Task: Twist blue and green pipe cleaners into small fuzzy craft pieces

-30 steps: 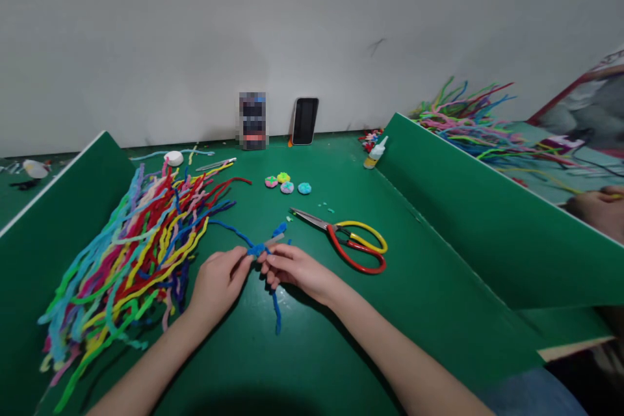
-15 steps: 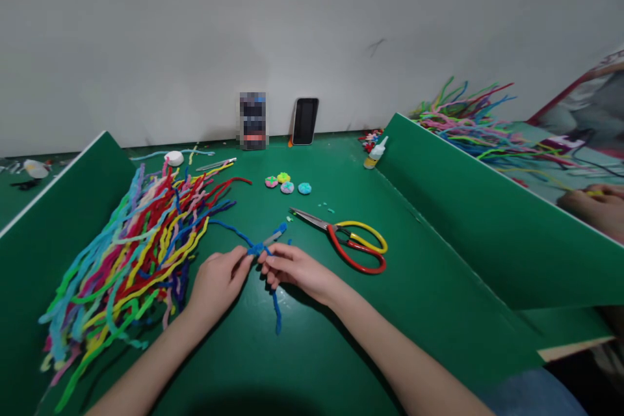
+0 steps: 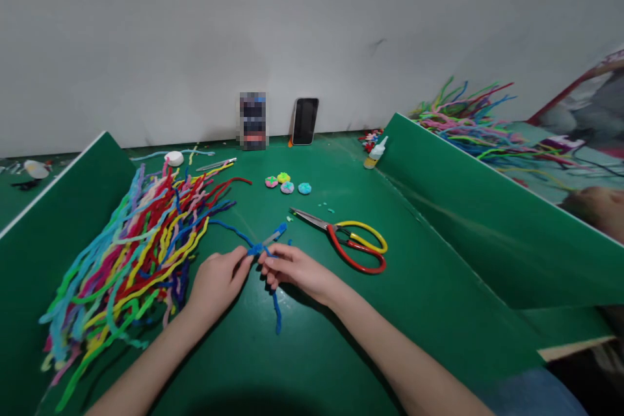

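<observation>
My left hand (image 3: 219,279) is closed, thumb and forefinger pinching the near left side of a small blue knot of pipe cleaner (image 3: 255,249). A thin grey strip (image 3: 271,238) with a blue fuzzy tip sticks out of that knot toward the upper right. Just right of it, my right hand (image 3: 297,270) has its fingers closed on the blue pipe cleaner, whose tail (image 3: 277,315) hangs down below the fingers. Another blue length (image 3: 229,227) runs from the knot to the upper left. The exact grip of the right fingertips is partly hidden.
Scissors (image 3: 336,234) with red and yellow handles lie to the right. A pile of pipe cleaners (image 3: 131,253) covers the left. Several fuzzy discs (image 3: 287,188), tweezers (image 3: 216,164), a glue bottle (image 3: 374,155) and a phone (image 3: 305,121) sit farther back. Green dividers (image 3: 468,201) flank the table.
My hands and the blue pipe cleaner stay practically where they were. At the far right, another person's hand has shifted and turned slightly.
</observation>
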Available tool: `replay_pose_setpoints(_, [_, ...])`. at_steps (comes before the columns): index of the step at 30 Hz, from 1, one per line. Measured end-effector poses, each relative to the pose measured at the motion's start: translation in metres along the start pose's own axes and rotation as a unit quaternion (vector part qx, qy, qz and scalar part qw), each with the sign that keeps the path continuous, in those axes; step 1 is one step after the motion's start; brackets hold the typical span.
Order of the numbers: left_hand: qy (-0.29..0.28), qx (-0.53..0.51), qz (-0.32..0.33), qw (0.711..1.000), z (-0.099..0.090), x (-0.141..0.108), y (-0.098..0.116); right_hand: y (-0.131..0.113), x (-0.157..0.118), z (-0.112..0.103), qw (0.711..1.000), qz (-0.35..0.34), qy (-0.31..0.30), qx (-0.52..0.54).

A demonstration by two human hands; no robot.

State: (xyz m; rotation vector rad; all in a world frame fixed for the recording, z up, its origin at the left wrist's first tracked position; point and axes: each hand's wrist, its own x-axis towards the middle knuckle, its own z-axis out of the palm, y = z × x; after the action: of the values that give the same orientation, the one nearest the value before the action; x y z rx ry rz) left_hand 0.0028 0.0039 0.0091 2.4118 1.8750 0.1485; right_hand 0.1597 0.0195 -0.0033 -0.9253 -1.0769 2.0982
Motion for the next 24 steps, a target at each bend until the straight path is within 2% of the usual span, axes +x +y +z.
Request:
replay_pose_setpoints(8, [-0.039, 0.023, 0.002, 0.999, -0.0039, 0.0014, 0.0019, 0.0000, 0.0003, 0.0000, 1.000, 0.000, -0.003, -0.006])
replay_pose_setpoints(24, [-0.054, 0.056, 0.012, 0.997, -0.0034, 0.0019, 0.0012, 0.0021, 0.0009, -0.0003, 0.999, -0.007, -0.013, -0.029])
